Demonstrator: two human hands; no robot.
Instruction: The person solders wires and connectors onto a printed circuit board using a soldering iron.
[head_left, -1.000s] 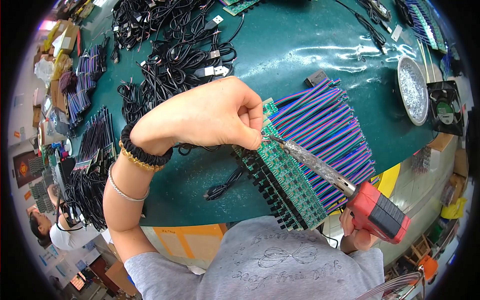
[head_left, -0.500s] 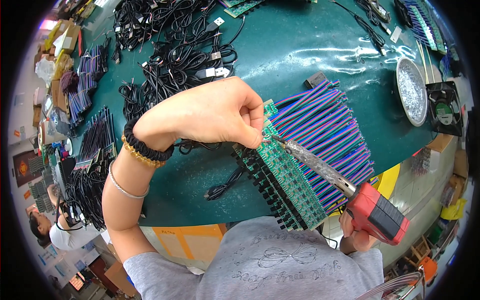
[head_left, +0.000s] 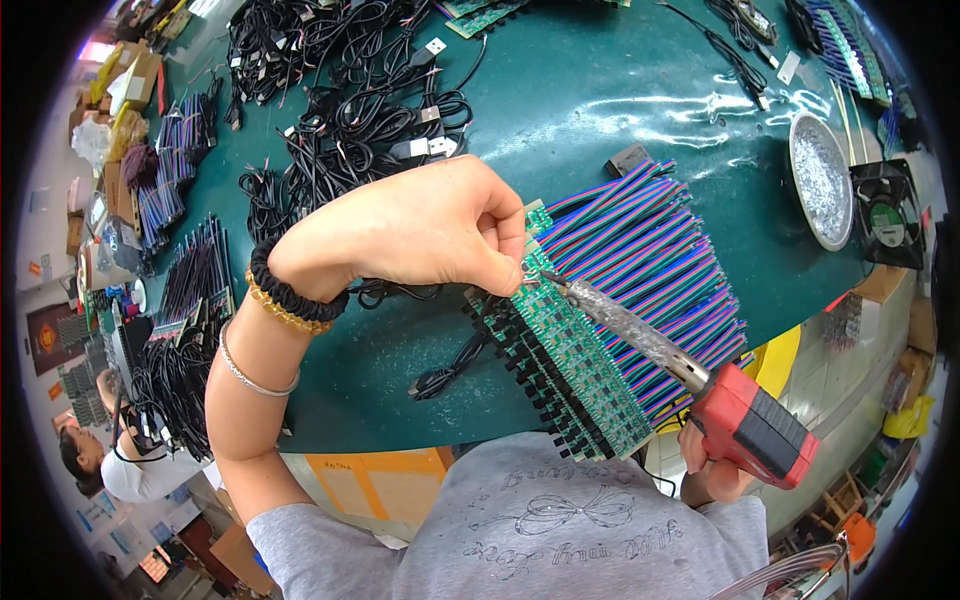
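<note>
Currently, in the head view, the left hand (head_left: 425,230) is positioned at the upper end of a row of green circuit boards (head_left: 590,365); its thumb and index finger are pressed together, apparently pinching a thin wire (head_left: 527,273), largely hidden. The right hand (head_left: 710,472) grips the red handle of a soldering iron (head_left: 640,335), fingers curled and partly concealed; the tip is located beside the left fingertips, contact indeterminate. The boards lie side by side near the front edge of the green tabletop (head_left: 560,80). Progress, as judged: multicoloured wires (head_left: 655,285) already extend from the boards' right side; one joint appears in work; the number remaining cannot be determined. Loose black cables (head_left: 350,130) lie beyond the left hand. Markings: the grey shirt (head_left: 580,550) carries decorative lettering around a bow motif; the fan (head_left: 886,220) bears a label, too small to read
</note>
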